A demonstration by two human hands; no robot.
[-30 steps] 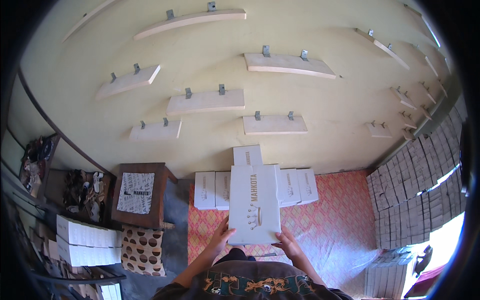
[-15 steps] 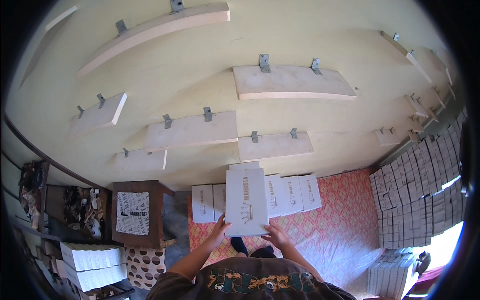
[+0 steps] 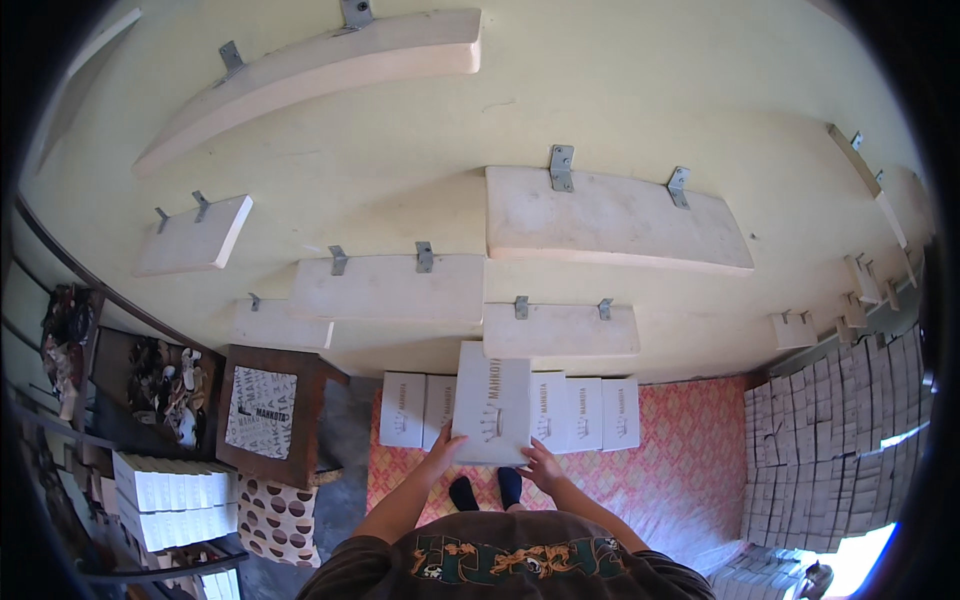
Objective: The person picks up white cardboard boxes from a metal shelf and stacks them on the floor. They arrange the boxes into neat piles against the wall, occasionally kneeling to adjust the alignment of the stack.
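A white lidded cardboard box (image 3: 493,410) with dark print and a crown mark is held out in front of my body. My left hand (image 3: 442,456) grips its near left corner, and my right hand (image 3: 542,467) grips the near right corner. The box's far right end passes out of sight under the low wall shelf (image 3: 560,330). Beyond it, similar white boxes stand in a row along the wall: two boxes (image 3: 403,410) show on the left, several more boxes (image 3: 585,413) on the right.
Pale shelves (image 3: 390,288) on metal brackets stick out from the wall at differing heights, with a larger shelf (image 3: 610,220) above. A brown cabinet (image 3: 312,400) stands left beside a dotted stool (image 3: 277,515). Stacked boxes (image 3: 840,430) line the right. A patterned red mat (image 3: 680,430) covers the floor.
My view has shifted, and the shelves sit lower in it. Both hands still hold the box, whose far right end now goes under the low shelf. My feet show more fully.
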